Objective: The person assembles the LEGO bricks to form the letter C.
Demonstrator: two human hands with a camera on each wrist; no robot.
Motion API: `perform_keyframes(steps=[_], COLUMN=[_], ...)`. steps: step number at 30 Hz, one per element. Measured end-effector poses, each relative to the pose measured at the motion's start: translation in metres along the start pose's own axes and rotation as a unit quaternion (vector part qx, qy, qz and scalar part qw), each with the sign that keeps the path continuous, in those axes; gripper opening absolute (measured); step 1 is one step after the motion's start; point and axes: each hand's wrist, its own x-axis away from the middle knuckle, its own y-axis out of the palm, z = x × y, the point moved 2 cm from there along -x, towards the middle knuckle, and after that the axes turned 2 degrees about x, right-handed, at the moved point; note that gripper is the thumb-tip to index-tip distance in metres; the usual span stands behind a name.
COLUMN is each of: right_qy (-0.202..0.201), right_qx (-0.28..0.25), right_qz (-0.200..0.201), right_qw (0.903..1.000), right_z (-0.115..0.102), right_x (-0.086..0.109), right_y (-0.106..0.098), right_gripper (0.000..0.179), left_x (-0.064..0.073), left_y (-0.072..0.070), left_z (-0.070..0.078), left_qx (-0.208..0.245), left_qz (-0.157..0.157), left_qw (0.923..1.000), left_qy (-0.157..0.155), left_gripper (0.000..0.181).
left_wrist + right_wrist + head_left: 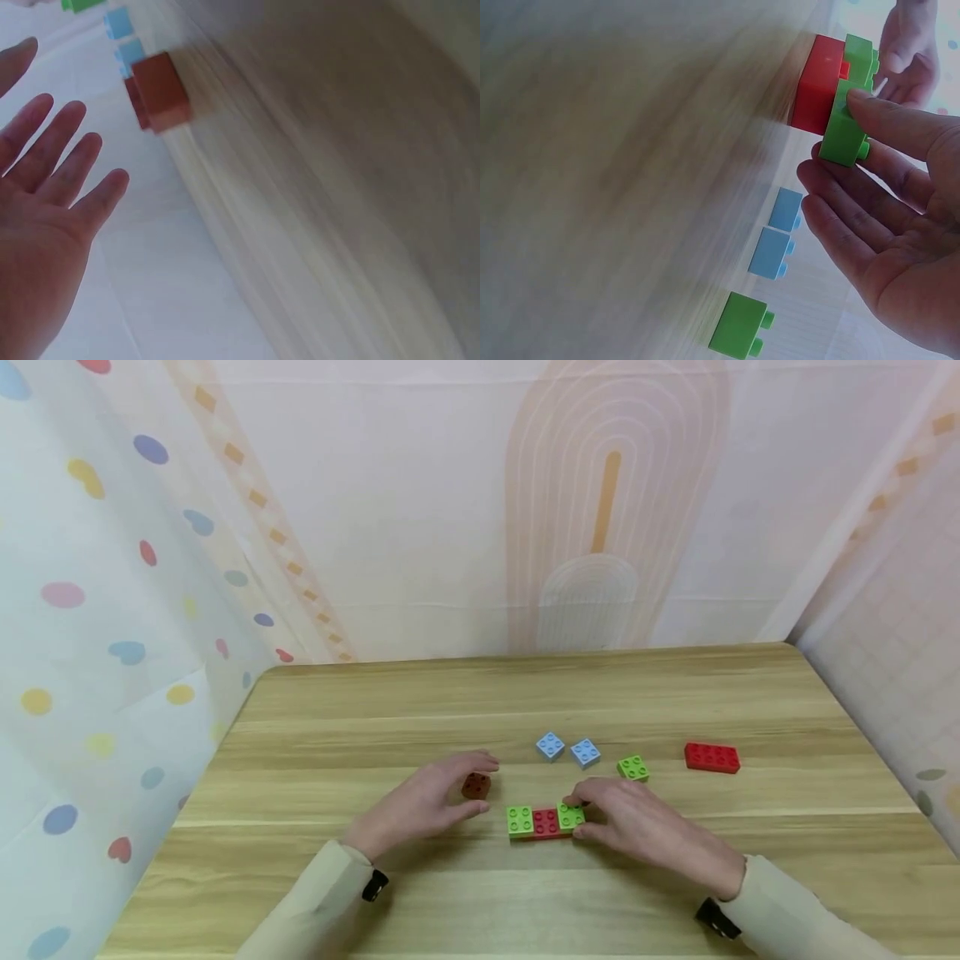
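Note:
On the table a red building brick [546, 823] lies lengthwise with a green brick [519, 821] on its left end and another green brick [570, 816] on its right end. My right hand [637, 821] pinches that right green brick between thumb and fingers; the thumb [892, 120] presses its side in the right wrist view. To the left, my left hand [427, 797] holds nothing, its fingers spread around a brown brick [476, 786]. In the left wrist view the fingers stand apart from the brown brick [161, 91].
Behind the hands lie two light blue bricks [551, 746], a loose green brick [633, 768] and, farther right, a long red brick [712, 757]. The wooden table [360, 710] meets a patterned cloth [420, 527] at its back edge.

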Motion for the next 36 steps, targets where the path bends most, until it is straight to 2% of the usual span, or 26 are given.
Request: perform_keyframes(steps=[7,10,21,25,30,36], right_qy=[0.002,0.001,0.006,0.006,0.006,0.008], right_qx=[-0.003,-0.003,-0.01,-0.014,-0.019,-0.018], right_qz=[0.001,0.0,0.001,0.002,0.0,-0.004], right_qw=[1.0,1.0,0.9999,0.9999,0.9998,0.9998], right_z=[-0.001,-0.001,-0.002,-0.002,-0.002,-0.002], right_x=[0.0,0.0,0.0,0.0,0.0,0.0], right_y=[0.0,0.001,0.0,0.0,-0.001,0.0], right_gripper=[0.03,0.03,0.029,0.03,0.03,0.029], left_x=[0.0,0.002,0.004,0.003,0.0,0.002], left_y=[0.0,0.001,0.002,0.002,0.003,0.004], left_z=[-0.018,-0.024,-0.032,-0.032,-0.028,-0.017], left_qx=[0.027,0.034,0.04,0.031,-0.004,-0.015], left_qz=[-0.034,-0.043,-0.068,-0.057,-0.034,-0.011], left_qw=[0.9968,0.9952,0.9951,0.9969,0.9991,0.9994], left_qy=[-0.068,-0.081,-0.059,-0.044,-0.024,-0.03], left_gripper=[0.059,0.061,0.052,0.041,0.033,0.033])
